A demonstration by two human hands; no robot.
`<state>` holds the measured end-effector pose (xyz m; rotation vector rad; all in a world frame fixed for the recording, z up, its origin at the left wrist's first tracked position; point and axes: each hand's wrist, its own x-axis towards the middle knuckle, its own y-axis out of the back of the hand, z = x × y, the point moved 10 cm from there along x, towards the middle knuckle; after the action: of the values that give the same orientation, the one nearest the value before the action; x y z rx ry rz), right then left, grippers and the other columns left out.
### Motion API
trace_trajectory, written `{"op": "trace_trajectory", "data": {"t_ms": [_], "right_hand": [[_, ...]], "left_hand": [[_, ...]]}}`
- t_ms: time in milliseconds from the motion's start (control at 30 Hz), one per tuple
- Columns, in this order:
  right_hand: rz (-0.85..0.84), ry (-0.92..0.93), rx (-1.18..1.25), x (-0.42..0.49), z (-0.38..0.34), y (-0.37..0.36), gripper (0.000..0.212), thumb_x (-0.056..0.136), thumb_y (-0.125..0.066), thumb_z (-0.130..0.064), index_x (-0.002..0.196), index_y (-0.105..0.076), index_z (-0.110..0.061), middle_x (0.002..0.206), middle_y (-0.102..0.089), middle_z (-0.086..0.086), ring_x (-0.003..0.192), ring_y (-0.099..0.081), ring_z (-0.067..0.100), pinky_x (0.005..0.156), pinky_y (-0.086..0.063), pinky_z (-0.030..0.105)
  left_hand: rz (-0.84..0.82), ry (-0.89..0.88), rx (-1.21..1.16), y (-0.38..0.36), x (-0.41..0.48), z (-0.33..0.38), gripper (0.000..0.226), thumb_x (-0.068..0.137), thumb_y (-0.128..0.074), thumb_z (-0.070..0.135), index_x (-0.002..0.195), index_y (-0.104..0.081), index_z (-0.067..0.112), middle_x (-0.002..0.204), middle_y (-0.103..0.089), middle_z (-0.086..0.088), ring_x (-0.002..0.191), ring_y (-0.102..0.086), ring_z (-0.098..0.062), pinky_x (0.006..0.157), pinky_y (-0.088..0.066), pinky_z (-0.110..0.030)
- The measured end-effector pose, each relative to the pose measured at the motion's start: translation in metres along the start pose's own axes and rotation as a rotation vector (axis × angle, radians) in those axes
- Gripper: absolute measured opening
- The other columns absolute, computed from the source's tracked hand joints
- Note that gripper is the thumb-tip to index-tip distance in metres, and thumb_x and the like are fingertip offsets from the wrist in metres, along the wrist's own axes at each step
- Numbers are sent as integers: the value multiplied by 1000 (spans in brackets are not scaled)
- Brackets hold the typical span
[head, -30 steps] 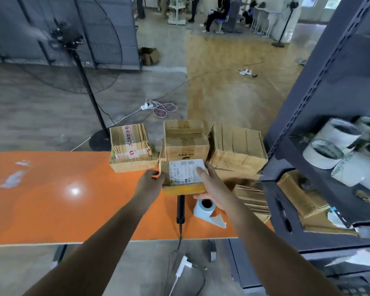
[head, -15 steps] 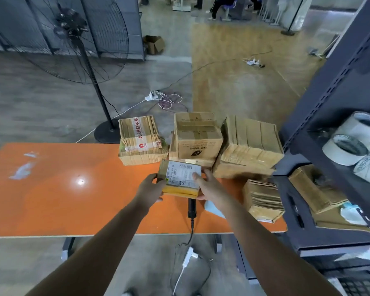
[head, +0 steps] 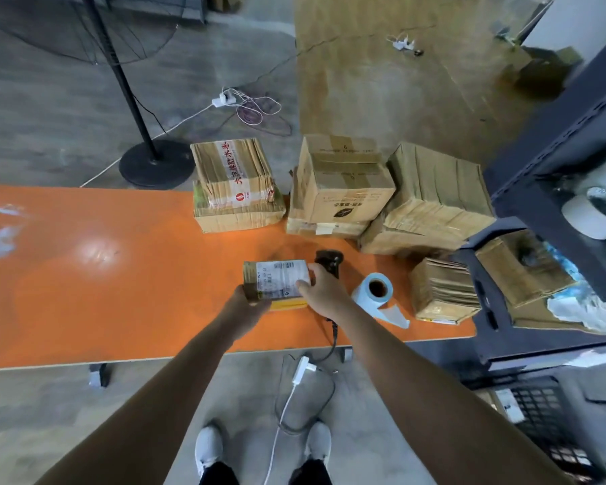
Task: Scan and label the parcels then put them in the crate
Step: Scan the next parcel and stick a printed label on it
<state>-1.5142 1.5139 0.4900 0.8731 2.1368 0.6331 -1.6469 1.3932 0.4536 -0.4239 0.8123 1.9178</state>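
Note:
A small brown parcel (head: 277, 280) with a white printed label on top is held above the orange table (head: 102, 274), near its front edge. My left hand (head: 247, 304) grips its lower left corner from beneath. My right hand (head: 324, 287) holds its right edge, fingers lying on the label. A black handheld scanner (head: 329, 260) lies on the table just behind my right hand, partly hidden by it. A roll of pale blue labels (head: 375, 292) lies to the right. A dark plastic crate (head: 553, 425) stands on the floor at lower right.
Several taped cardboard parcels (head: 340, 183) stand along the table's far edge, and a smaller stack (head: 441, 292) sits at its right end. A dark metal shelf (head: 557, 190) holds tape rolls and boxes. A fan stand (head: 154, 162) and cables lie on the floor.
Both hands have drawn the labelled parcel back from the stack toward the table's front edge. The view has tilted down, showing the scanner, my shoes and the crate.

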Motion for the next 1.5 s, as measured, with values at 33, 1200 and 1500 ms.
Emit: {"op": "trace_trajectory", "data": {"t_ms": [33,1200,1500], "right_hand": [[-4,-10,-12,0,3,-2,45,102,-47,-32,144,-39,-17,119,-61,6,75,-57,13,59,-42,26],[-23,-326,434,-31,-17,49,31,95,-51,-30,75,-51,-6,61,-53,9,52,-53,25,61,-49,32],[-56,-314,467,-40,-39,37,21,92,-53,-27,95,-52,-6,65,-48,8,47,-51,20,47,-49,25]], "left_hand": [[-30,-17,55,-3,2,-1,37,92,-61,19,124,-45,11,100,-63,-9,71,-52,-18,55,-45,-26],[76,-200,651,27,-12,56,84,92,-54,52,155,-8,20,159,-10,-15,142,-15,-45,108,-30,-52],[29,-251,637,31,-14,58,84,91,-53,55,155,-9,22,157,-14,-14,140,-19,-44,106,-31,-54]]}}
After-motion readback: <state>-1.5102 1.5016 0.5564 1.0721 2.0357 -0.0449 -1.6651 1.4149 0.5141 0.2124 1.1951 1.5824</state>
